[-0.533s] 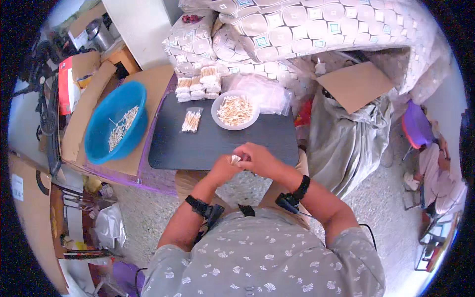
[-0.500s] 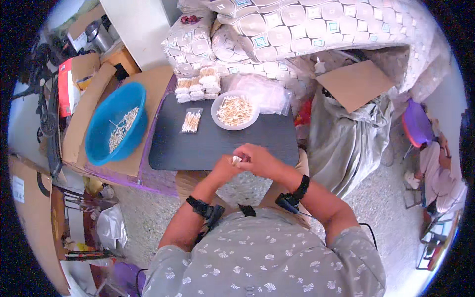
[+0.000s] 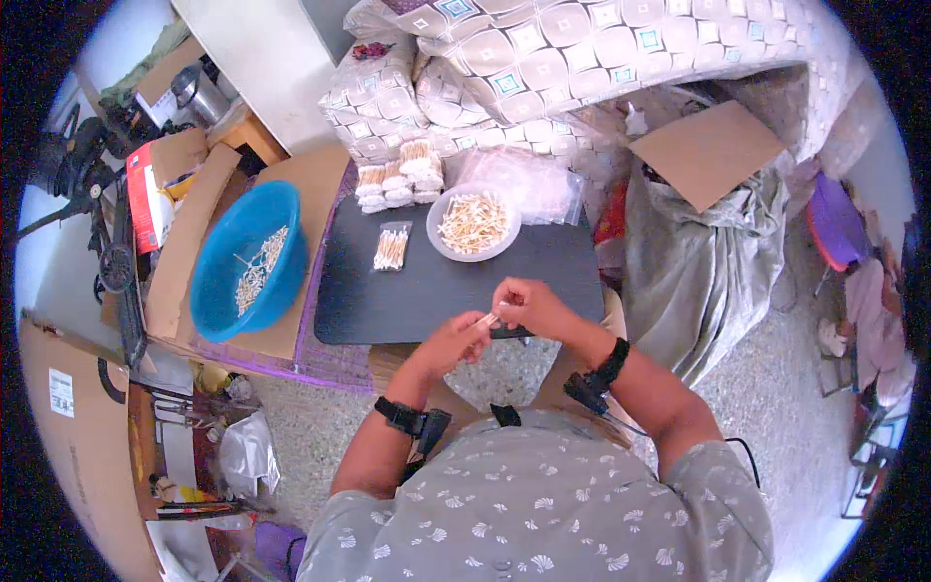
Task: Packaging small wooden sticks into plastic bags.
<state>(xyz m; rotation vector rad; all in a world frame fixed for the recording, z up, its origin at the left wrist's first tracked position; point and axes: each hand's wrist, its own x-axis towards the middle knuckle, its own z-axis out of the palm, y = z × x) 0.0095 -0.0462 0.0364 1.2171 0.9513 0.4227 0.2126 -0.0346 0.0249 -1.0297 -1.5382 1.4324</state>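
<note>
Left of your tabletop (image 3: 417,315) sits the blue basin (image 3: 211,296). Your left hand (image 3: 454,345) has its fingers closed around a small swab bundle (image 3: 488,319) by the near edge; the white bowl (image 3: 469,257) stands ahead, probably for easy reach. Your right hand's (image 3: 530,307) fingers appear to pinch the bundle's upper end, likely steadying it.

Blue round plastic basin (image 3: 215,283): one solid colour.
Thin tan swabs (image 3: 473,223): white cotton tips.
Dark-grey rectangular counter (image 3: 436,303): evenly toned.
Grey cloth shirt (image 3: 543,485): we see white shell-like motifs.
Pale draped sheet (image 3: 621,58): dark curved lattice, blue-centred squares.
</note>
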